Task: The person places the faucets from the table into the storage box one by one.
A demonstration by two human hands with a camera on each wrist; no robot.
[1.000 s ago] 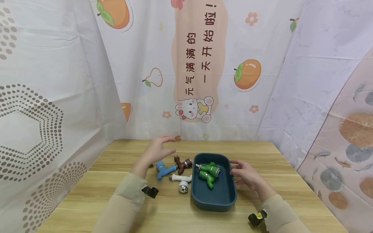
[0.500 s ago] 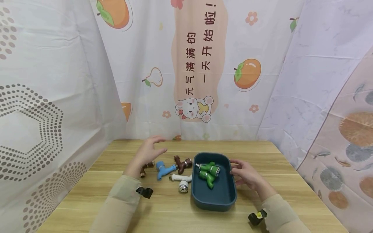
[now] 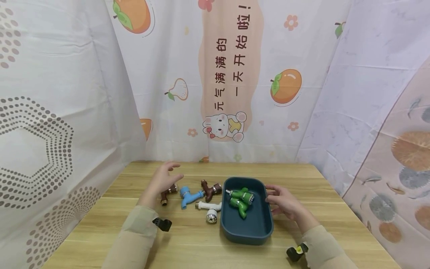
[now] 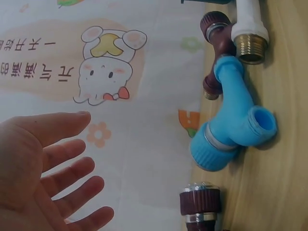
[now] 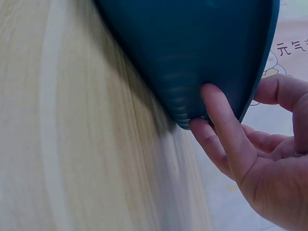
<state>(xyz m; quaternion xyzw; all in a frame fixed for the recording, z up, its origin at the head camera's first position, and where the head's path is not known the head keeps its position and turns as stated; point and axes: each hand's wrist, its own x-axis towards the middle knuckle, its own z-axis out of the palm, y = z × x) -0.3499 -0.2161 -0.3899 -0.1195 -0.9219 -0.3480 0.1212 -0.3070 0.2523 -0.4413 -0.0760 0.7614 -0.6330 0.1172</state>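
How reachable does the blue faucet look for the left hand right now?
Probably yes: the left hand holds nothing and hovers nearby, and nothing visible covers the blue faucet.

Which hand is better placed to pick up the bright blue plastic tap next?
Left, I'd judge: the left hand is empty and nearer the bright blue plastic tap. The right hand touches the dark teal rectangular bin, which stands between it and the tap.
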